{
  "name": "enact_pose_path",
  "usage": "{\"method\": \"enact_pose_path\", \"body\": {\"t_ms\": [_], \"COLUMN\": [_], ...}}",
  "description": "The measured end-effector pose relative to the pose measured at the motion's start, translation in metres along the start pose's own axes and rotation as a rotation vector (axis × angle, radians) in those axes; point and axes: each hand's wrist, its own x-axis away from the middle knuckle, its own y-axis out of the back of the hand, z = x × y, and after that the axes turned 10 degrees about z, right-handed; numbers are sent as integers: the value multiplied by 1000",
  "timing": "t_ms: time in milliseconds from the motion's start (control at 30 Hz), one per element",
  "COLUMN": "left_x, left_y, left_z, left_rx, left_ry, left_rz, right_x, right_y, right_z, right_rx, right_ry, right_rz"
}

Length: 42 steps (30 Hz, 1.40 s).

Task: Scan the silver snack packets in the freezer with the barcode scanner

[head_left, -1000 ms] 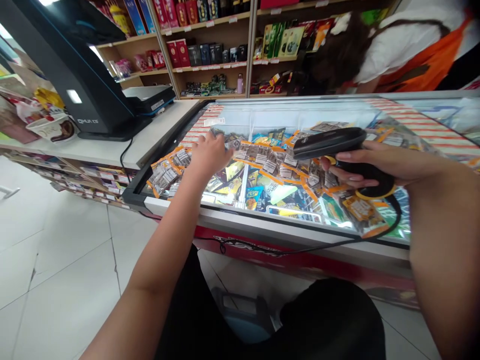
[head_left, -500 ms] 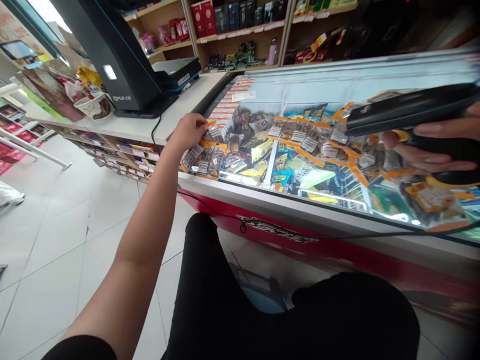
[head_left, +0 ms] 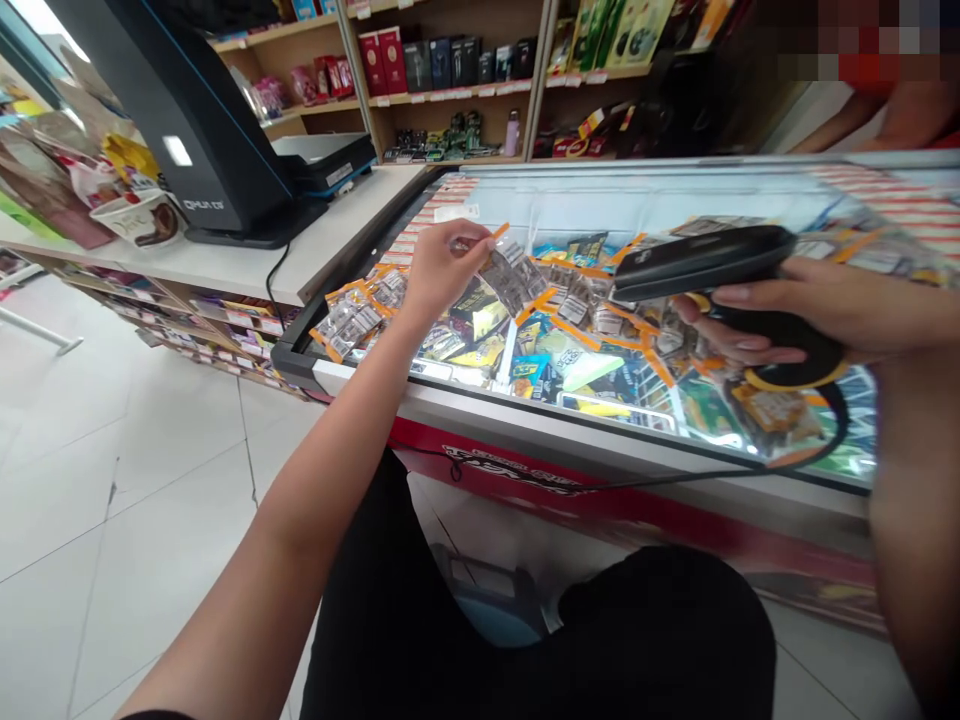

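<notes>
Between the fingertips of my left hand [head_left: 448,268] is a clear snack packet [head_left: 514,280] with orange edges and a white label, lifted over the freezer's glass top. My right hand [head_left: 810,310] is wrapped round the handle of a black barcode scanner [head_left: 705,258], whose head points left toward the packet. A cable [head_left: 675,479] runs from the scanner along the freezer front. More orange-edged packets [head_left: 574,300] lie on the glass beneath the scanner, and a smaller group [head_left: 346,318] lies left of my left wrist.
Under the glass of the chest freezer [head_left: 480,400] are colourful bags. A black checkout machine [head_left: 225,130] stands on the white counter [head_left: 352,225] at left, near a paper tub [head_left: 139,222]. Shelves [head_left: 450,95] line the back. Another person's arm [head_left: 847,120] shows at upper right.
My left hand has moved right from the left group of packets and raised one packet. The scanner now sits further left in view, and another person has come into view.
</notes>
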Motion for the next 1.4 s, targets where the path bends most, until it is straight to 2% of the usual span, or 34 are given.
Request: {"method": "enact_pose_path", "body": {"t_ms": [100, 267, 467, 667, 700, 767, 900, 1000, 1100, 1200, 1300, 1400], "left_x": [7, 13, 12, 14, 16, 21, 26, 20, 9, -1, -9, -14], "left_y": [-13, -9, -10, -11, -13, -17, -34, -51, -72, -95, -113, -115], "left_z": [-9, -3, -6, 4, 5, 5, -17, -42, -65, -81, -88, -87], "left_rx": [0, -18, 31, -84, -128, -223, -377, -504, -596, -641, -647, -615], "left_ry": [-11, 29, 46, 118, 142, 184, 184, 163, 116, 106, 132, 113], "left_rz": [38, 52, 46, 26, 45, 166, 504, 613, 664, 639, 618, 604], "right_x": [1, 2, 1, 2, 2, 2, 2, 3, 3, 3, 2, 2], "right_y": [-11, -18, -17, -14, -14, -14, -12, -8, -8, -11, -14, -15], "right_z": [11, 17, 16, 17, 18, 20, 21, 19, 21, 27, 31, 32], "right_rx": [-21, 3, -24, -6, -11, -21, -29, -34, -113, -224, -256, -265], "right_ry": [-34, -41, -3, 34, 43, 50, 59, 89, 128, 146, 169, 178], "right_rz": [20, 36, 57, -11, -24, -42, -77, -119, -192, -269, -310, -324]}}
